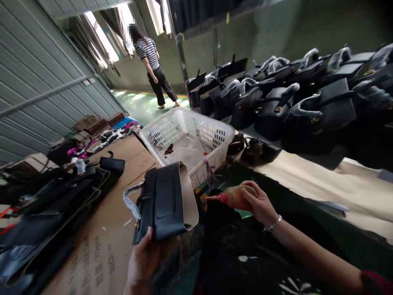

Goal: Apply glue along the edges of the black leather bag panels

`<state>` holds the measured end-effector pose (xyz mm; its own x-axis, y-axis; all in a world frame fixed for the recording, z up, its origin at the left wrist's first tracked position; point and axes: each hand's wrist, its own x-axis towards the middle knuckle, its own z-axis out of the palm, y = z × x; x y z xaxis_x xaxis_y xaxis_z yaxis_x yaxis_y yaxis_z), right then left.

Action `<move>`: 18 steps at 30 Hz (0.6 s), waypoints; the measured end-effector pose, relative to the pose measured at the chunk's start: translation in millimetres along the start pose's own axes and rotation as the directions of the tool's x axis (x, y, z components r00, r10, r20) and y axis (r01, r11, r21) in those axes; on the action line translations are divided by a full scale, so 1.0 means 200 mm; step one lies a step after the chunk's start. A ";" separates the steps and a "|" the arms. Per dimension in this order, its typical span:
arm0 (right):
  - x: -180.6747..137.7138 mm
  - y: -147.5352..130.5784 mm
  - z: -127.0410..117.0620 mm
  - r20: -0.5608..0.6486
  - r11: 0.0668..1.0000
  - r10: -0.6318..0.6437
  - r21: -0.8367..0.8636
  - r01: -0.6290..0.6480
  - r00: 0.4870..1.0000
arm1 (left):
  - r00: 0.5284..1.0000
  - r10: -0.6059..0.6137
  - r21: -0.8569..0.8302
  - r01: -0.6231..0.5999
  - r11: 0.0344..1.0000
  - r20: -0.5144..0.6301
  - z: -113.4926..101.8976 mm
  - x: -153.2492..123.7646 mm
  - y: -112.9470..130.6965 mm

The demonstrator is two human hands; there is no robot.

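Observation:
A black handbag [166, 200] is gripped from below by my left hand [144, 254], its thumb pressed on the lower side. The bag is tilted, its beige inner lining showing at the open right side. Clear plastic wraps the handle [132, 203] at its left. My right hand [259, 203] is wrapped round a squeeze bottle [238, 197] of amber-brown stuff. Its red nozzle [216, 198] points left toward the bag, with a gap between them. A silvery bangle sits on my right wrist.
Beyond the bag stands a white plastic basket [196, 176] with a few scraps inside. Cardboard [101, 246] at left carries stacked black bag pieces [61, 205]. Rows of black handbags [273, 110] fill the right side. A person [150, 61] in a striped shirt stands farther back.

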<state>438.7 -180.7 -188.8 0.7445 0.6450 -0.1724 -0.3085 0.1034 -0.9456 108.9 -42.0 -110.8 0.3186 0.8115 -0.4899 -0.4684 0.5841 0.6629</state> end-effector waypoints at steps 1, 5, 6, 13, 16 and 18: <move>0.01 0.00 0.02 0.021 0.998 -0.040 -0.047 0.041 0.999 | 0.998 -0.016 0.001 0.017 1.000 -0.068 0.02 0.00 0.01; 0.07 0.00 0.09 0.097 0.979 -0.127 -0.150 0.141 0.987 | 0.972 0.011 0.001 -0.011 1.000 -0.236 0.08 0.00 0.02; 0.09 0.00 0.11 0.107 0.977 -0.131 -0.153 0.147 0.986 | 0.970 0.035 0.020 -0.031 0.999 -0.242 0.08 0.00 0.02; 0.22 -0.02 0.18 0.178 0.970 -0.162 -0.149 0.189 0.971 | 0.949 0.068 0.080 -0.045 0.996 -0.309 0.11 -0.01 0.02; 0.25 -0.02 0.19 0.217 0.969 -0.151 -0.158 0.188 0.964 | 0.923 0.042 0.048 -0.026 0.999 -0.383 0.15 -0.02 0.02; 0.25 -0.02 0.18 0.227 0.970 -0.135 -0.168 0.175 0.965 | 0.908 0.033 0.046 -0.015 0.999 -0.417 0.18 -0.02 0.02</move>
<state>454.6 -121.7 -183.8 0.6255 0.7799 0.0237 -0.0697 0.0860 -0.9939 134.5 -42.5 -85.2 -0.0702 0.7488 -0.6590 -0.4345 0.5718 0.6959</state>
